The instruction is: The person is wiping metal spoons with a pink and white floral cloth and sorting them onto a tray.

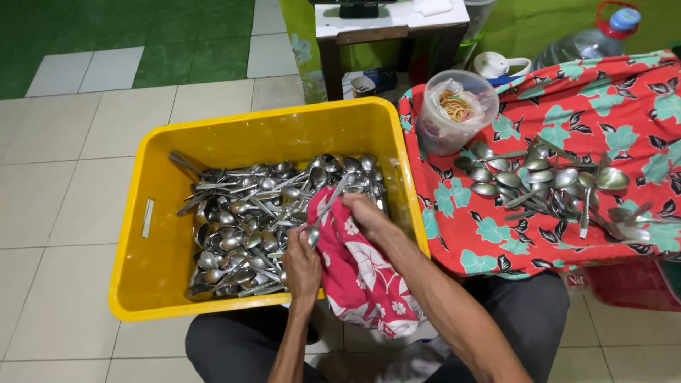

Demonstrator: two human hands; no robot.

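Two hands work over the yellow plastic crate: left hand pinches a steel spoon, right hand closed around the pink flowered cloth rubbing it. Loose pinch; spoon could slip into the heaped spoons. Beyond, more spoons on red floral fabric might slide off.

We count one yellow crate with spoons too many to count, a second heap of spoons on one red floral cloth, one pink floral rag, one plastic tub, one water jug, two hands.
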